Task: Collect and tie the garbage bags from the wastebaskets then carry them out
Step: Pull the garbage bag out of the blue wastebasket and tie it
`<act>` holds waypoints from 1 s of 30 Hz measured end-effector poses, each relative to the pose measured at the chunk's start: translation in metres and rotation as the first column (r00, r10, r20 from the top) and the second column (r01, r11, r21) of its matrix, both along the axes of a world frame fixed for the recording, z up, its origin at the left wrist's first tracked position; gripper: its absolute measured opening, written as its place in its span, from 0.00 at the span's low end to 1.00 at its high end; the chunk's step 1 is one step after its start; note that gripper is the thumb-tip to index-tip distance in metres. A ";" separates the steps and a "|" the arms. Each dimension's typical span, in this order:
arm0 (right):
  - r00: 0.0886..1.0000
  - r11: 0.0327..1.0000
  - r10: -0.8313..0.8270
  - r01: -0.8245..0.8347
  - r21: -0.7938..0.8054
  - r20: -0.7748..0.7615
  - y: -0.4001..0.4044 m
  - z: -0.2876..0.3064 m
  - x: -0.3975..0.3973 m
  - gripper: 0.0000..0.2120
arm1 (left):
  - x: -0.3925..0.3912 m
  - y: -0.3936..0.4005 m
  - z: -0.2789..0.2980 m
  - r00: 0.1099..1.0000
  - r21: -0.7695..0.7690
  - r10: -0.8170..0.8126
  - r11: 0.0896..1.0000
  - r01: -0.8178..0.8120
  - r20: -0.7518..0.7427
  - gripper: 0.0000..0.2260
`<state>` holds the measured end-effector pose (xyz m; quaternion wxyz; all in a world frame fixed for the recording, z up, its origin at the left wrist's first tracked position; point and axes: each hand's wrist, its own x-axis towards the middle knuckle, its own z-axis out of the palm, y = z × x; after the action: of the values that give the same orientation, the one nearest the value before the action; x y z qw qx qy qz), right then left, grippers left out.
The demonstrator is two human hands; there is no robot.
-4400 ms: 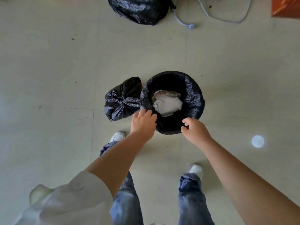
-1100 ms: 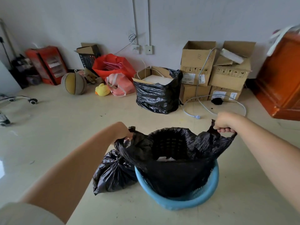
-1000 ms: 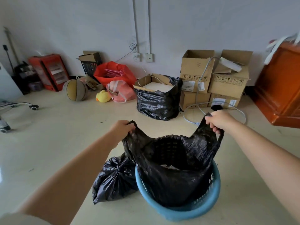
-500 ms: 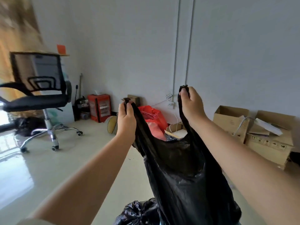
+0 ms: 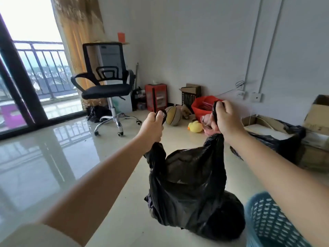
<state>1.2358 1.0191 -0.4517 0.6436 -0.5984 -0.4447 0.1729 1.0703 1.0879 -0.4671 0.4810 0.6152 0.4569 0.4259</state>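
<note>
Left hand (image 5: pixel 152 126): arm outstretched, grip fisted around one gathered corner of the garbage bag (image 5: pixel 188 186). Bag: black crinkled glossy plastic, hanging upright, long axis vertical, mouth upward, above the floor between both arms. Right hand (image 5: pixel 224 120): raised higher, grip fisted around the other corner. Wastebasket (image 5: pixel 267 221): blue perforated plastic, lower right

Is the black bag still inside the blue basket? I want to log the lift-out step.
No: the black bag hangs from both hands beside the blue basket, clear of it.
</note>
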 end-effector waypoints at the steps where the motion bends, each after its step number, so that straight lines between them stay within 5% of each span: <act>1: 0.999 0.999 0.006 -0.008 -0.041 -0.038 0.005 -0.023 -0.007 0.16 | -0.011 0.004 -0.019 0.999 -0.057 -0.012 0.998 0.010 -0.043 0.15; 5: 0.988 0.976 0.028 -0.060 -0.210 -0.152 0.029 -0.112 -0.042 0.13 | -0.046 0.023 -0.095 0.989 -0.190 -0.074 0.981 0.049 -0.128 0.18; 8: 0.981 0.956 -0.011 -0.047 -0.290 -0.194 0.043 -0.163 -0.069 0.15 | -0.072 0.031 -0.144 0.997 -0.312 -0.053 0.950 0.032 -0.058 0.15; 11: 0.977 0.950 -0.019 -0.049 -0.308 -0.214 0.048 -0.192 -0.087 0.13 | -0.100 0.030 -0.185 0.974 -0.224 -0.145 0.969 0.104 -0.174 0.10; 13: 0.975 0.936 0.090 -0.152 -0.316 -0.202 0.047 -0.206 -0.090 0.04 | -0.120 0.028 -0.205 0.944 -0.186 -0.272 0.953 0.238 -0.188 0.30; 15: 0.973 0.885 0.218 -0.230 -0.404 -0.077 0.040 -0.220 -0.082 0.21 | -0.138 0.027 -0.219 0.894 -0.170 -0.403 0.912 0.374 -0.193 0.48; 17: 0.940 0.812 0.341 -0.307 -0.497 -0.023 0.033 -0.238 -0.073 0.35 | -0.151 0.030 -0.232 0.798 -0.172 -0.473 0.880 0.442 -0.374 0.51; 20: 0.858 0.665 0.495 -0.476 -0.576 -0.138 0.028 -0.265 -0.067 0.40 | -0.164 0.034 -0.250 0.685 -0.238 -0.494 0.866 0.440 -0.535 0.42; 23: 0.797 0.556 0.581 -0.537 -0.634 -0.165 0.039 -0.284 -0.071 0.33 | -0.161 0.036 -0.259 0.743 -0.242 -0.497 0.868 0.434 -0.449 0.34; 25: 0.802 0.583 0.563 -0.556 -0.592 -0.199 0.052 -0.286 -0.078 0.24 | -0.154 0.039 -0.265 0.781 -0.216 -0.430 0.903 0.372 -0.453 0.30; 28: 0.842 0.660 0.464 -0.537 -0.526 -0.277 0.072 -0.292 -0.093 0.16 | -0.145 0.038 -0.268 0.835 -0.212 -0.356 0.933 0.291 -0.419 0.05; 30: 0.864 0.732 0.357 -0.495 -0.469 -0.355 0.081 -0.297 -0.101 0.14 | -0.142 0.037 -0.270 0.931 -0.271 -0.301 0.932 0.241 -0.208 0.11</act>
<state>1.1349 1.0998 -0.7490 0.4376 -0.6115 -0.4211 0.5072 0.9287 1.1245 -0.7374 0.5460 0.6578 0.4714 0.2168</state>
